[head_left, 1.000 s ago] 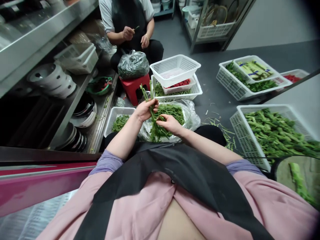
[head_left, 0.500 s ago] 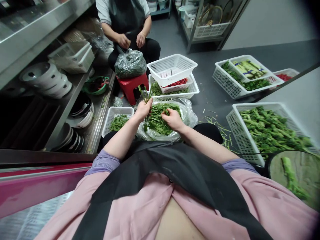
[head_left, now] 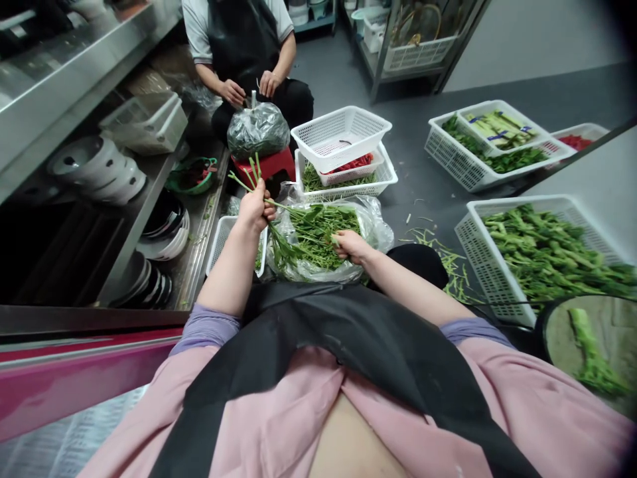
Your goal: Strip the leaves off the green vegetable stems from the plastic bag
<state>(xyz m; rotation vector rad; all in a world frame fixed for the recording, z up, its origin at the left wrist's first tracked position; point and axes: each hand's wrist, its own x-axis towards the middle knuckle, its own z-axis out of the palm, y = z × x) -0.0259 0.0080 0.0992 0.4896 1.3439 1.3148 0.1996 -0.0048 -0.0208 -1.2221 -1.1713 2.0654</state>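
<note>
My left hand [head_left: 255,207] is closed around a bunch of green stems [head_left: 253,171], whose cut ends point up and whose leafy ends hang over the bag. Fingers pinched, my right hand [head_left: 349,245] is at the right side of the pile of greens [head_left: 318,229]; what it grips, if anything, is too small to make out. The greens lie in an open clear plastic bag [head_left: 378,229] between my knees. Left of the bag, partly behind my left arm, is a small white basket [head_left: 222,240].
Beyond the bag stand stacked white baskets [head_left: 343,136]. A person [head_left: 243,40] sits behind a filled plastic bag [head_left: 259,129] on a red stool [head_left: 273,169]. At right are a basket of green vegetables [head_left: 552,252] and stem scraps [head_left: 448,262]. Metal shelving [head_left: 149,199] runs along the left.
My left hand has moved left and slightly up with the stems, away from my right hand. My right hand has shifted slightly right and down. The person's hands have moved a little left.
</note>
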